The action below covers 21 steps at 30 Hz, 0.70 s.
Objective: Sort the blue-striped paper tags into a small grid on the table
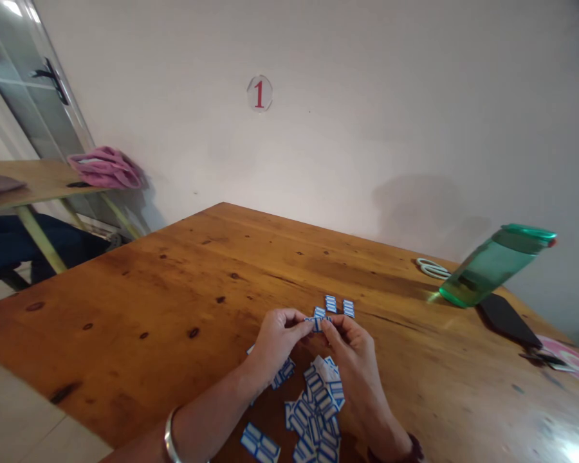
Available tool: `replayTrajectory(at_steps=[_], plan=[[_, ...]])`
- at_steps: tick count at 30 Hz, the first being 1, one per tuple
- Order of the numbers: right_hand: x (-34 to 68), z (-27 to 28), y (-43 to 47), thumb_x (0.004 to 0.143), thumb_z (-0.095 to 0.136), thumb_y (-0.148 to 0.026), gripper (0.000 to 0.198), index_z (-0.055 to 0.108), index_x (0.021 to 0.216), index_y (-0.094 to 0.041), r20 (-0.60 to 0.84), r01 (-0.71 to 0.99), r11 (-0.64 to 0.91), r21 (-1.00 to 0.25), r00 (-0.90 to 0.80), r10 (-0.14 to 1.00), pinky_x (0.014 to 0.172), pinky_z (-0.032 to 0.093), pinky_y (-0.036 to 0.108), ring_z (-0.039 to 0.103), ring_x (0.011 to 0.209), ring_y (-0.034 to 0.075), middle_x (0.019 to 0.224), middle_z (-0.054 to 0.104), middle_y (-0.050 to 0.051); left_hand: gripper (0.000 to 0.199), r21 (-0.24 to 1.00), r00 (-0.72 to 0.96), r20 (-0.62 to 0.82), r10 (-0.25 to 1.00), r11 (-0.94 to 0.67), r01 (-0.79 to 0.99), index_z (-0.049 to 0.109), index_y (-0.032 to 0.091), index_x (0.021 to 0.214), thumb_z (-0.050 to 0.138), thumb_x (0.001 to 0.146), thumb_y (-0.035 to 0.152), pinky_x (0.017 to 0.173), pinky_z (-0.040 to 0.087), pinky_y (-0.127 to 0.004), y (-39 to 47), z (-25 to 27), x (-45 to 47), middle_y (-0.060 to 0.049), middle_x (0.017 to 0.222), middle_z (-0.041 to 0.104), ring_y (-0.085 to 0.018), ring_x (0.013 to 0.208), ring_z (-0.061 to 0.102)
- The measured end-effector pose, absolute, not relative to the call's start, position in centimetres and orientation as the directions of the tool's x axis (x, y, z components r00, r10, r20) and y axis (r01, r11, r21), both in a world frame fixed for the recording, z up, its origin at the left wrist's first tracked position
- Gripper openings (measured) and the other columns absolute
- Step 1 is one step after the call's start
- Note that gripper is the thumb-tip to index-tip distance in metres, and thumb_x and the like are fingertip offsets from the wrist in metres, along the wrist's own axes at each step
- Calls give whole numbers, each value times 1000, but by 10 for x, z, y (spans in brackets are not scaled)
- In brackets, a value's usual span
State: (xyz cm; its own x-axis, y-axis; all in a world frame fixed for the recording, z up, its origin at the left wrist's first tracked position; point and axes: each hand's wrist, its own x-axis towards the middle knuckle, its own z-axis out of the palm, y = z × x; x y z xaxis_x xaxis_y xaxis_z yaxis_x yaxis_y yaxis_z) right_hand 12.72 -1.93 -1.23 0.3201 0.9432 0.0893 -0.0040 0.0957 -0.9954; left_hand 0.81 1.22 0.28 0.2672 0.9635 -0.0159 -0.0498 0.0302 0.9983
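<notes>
My left hand (282,335) and my right hand (353,344) meet above the wooden table. Between their pinched fingertips is a small strip of blue-and-white labels (318,325), gripped from both sides. Just beyond the fingers, small label pieces (330,303) lie apart from one another, with a further piece (348,308) to their right. Below my hands a loose pile of similar blue-bordered labels (316,411) spreads over the wood. More of them (284,373) show partly from under my left forearm, and one separate sheet (260,442) lies near the front. Print on the labels is too small to read.
A green bottle (499,267) stands at the right, with a dark phone-like slab (509,320), a white coiled cable (433,268), and keys (545,358) on a pink round item (572,360) around it. Left, another table (43,183) holds a pink cloth (107,168). A person's dark-clothed leg is beneath.
</notes>
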Motion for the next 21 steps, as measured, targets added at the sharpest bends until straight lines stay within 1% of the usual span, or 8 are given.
replayTrajectory(at_steps=[6, 12, 14, 18, 21], plan=[[128, -13, -20, 68, 63, -40, 26, 58, 69, -15, 89, -14, 98, -995, 298, 950, 52, 39, 23, 48, 55, 12, 61, 57, -1, 19, 999, 274, 12, 962, 0, -42, 61, 16, 50, 62, 64, 29, 49, 33, -22, 13, 2, 8, 2, 45, 53, -11, 45, 44], [126, -4, -22, 62, 66, -41, 27, 57, 62, -15, 103, -8, 112, -994, 334, 937, 46, 35, 20, 43, 49, 9, 53, 53, -3, 19, 1000, 272, 20, 962, -13, -26, 62, 16, 50, 60, 65, 28, 49, 32, -22, 13, 0, 8, 2, 47, 55, -11, 47, 44], [125, -1, -22, 61, 66, -42, 28, 57, 61, -15, 96, -19, 108, -994, 334, 938, 46, 35, 21, 43, 49, 9, 53, 53, -3, 19, 999, 272, 24, 962, -17, -29, 62, 16, 50, 60, 65, 28, 49, 32, -22, 13, 0, 8, 2, 47, 54, -11, 46, 44], [124, -1, -22, 63, 65, -41, 26, 58, 64, -15, 88, -39, 106, -994, 314, 945, 46, 35, 21, 42, 48, 9, 54, 53, -3, 20, 1000, 274, 28, 961, -23, -19, 62, 15, 50, 59, 66, 27, 48, 33, -21, 12, 2, 7, 2, 46, 54, -11, 46, 45], [125, -3, -22, 64, 65, -39, 25, 57, 63, -16, 105, -31, 123, -992, 341, 934, 47, 36, 21, 43, 50, 10, 54, 53, -3, 19, 999, 281, 34, 959, -29, -23, 63, 15, 52, 59, 67, 26, 49, 35, -21, 12, 3, 7, 1, 47, 56, -11, 47, 47]])
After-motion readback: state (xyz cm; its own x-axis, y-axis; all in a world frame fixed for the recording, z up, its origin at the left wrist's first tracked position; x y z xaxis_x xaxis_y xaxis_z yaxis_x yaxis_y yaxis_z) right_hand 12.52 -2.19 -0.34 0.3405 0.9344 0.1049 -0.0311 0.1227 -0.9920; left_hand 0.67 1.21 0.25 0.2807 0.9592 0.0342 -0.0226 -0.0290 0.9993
